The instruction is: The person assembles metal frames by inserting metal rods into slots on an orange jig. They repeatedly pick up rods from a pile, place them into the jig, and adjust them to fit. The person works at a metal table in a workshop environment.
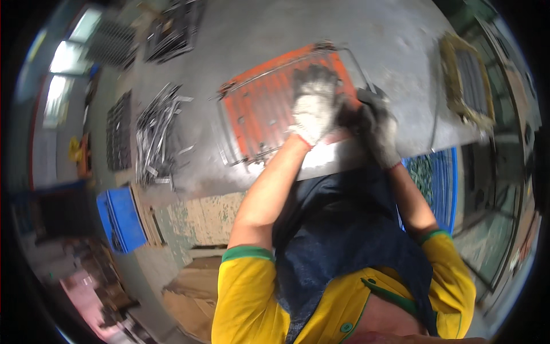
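Grey tabletop (395, 34), forearms (275, 183) forward, gloved hands (316, 109) at orange plate (260, 109)

Tall, bright white window panes (64, 63) burn out at the upper left, while light falls evenly over much of my smooth grey metal tabletop (401, 34). A harsh white glare sits on its near edge, beside my left hand in a grey-and-white glove (314, 106). Blur smears that hand and my right hand in a matching glove (381, 123); between them everything is too dark to read. Toward the rim, straight edges bend, and black swallows the corners.
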The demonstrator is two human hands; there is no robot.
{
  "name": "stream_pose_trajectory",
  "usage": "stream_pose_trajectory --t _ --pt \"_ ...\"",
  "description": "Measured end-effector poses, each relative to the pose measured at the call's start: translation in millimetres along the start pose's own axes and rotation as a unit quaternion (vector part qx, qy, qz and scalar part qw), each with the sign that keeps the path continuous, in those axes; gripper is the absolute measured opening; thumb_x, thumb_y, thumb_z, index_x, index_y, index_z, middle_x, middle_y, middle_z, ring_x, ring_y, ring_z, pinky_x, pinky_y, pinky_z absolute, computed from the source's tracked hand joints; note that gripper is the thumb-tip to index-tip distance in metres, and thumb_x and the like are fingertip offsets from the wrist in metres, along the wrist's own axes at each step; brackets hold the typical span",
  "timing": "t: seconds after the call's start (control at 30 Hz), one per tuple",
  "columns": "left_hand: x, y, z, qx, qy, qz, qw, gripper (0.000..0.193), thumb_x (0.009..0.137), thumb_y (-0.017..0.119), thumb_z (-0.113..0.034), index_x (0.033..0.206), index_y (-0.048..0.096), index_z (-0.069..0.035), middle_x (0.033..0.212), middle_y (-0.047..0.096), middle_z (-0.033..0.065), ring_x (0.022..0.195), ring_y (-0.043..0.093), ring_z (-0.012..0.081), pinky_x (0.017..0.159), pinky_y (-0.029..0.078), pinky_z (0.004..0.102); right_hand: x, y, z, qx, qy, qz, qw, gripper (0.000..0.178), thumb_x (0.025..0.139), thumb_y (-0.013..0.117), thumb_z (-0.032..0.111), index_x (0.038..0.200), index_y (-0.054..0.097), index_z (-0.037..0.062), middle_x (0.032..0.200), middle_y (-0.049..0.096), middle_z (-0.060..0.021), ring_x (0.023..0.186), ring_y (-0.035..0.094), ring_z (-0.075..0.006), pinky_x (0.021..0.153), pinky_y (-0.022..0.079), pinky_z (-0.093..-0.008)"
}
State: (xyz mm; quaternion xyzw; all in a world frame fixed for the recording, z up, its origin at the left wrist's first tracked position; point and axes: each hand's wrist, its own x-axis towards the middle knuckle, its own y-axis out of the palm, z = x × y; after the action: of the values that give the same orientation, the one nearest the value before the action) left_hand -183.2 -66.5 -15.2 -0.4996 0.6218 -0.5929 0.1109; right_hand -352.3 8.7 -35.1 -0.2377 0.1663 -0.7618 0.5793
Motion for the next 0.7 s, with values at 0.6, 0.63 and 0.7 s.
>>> stream_pose_trajectory --t 0.6,0.63,0.7 --pt "-13 -57 31 -0.126 -0.139 -0.098 0.977 0.039 0.087 0.06 -0.03 0.117 0.058 -0.005 0.112 0.062 0.0172 0.099 0.06 0.0337 0.083 0.051 0.0442 -16 6 17 0.199 0.038 -0.076 0.976 0.038 0.094 0.057 0.011 0.13 0.053 0.0006 0.122 0.061 -0.0104 0.094 0.062 -0.014 0.083 0.052 -0.0286" --pt "-28 -61 70 0.109 0.032 -0.187 0.976 0.031 0.085 0.062 -0.023 0.112 0.061 -0.007 0.105 0.063 0.0154 0.094 0.061 0.0315 0.076 0.052 0.0437 -18 6 16 0.185 0.028 -0.077 0.979 0.038 0.094 0.056 0.011 0.13 0.053 0.0004 0.122 0.061 -0.0105 0.093 0.063 -0.0137 0.082 0.052 -0.0282" --pt "-52 -106 119 0.151 -0.126 -0.157 0.968 0.034 0.08 0.067 -0.013 0.113 0.062 -0.009 0.107 0.063 0.0129 0.088 0.06 0.0308 0.071 0.051 0.0445 -20 6 16 0.188 0.035 -0.08 0.978 0.036 0.094 0.056 0.01 0.129 0.054 0.0006 0.121 0.062 -0.0101 0.093 0.062 -0.0137 0.082 0.051 -0.028"
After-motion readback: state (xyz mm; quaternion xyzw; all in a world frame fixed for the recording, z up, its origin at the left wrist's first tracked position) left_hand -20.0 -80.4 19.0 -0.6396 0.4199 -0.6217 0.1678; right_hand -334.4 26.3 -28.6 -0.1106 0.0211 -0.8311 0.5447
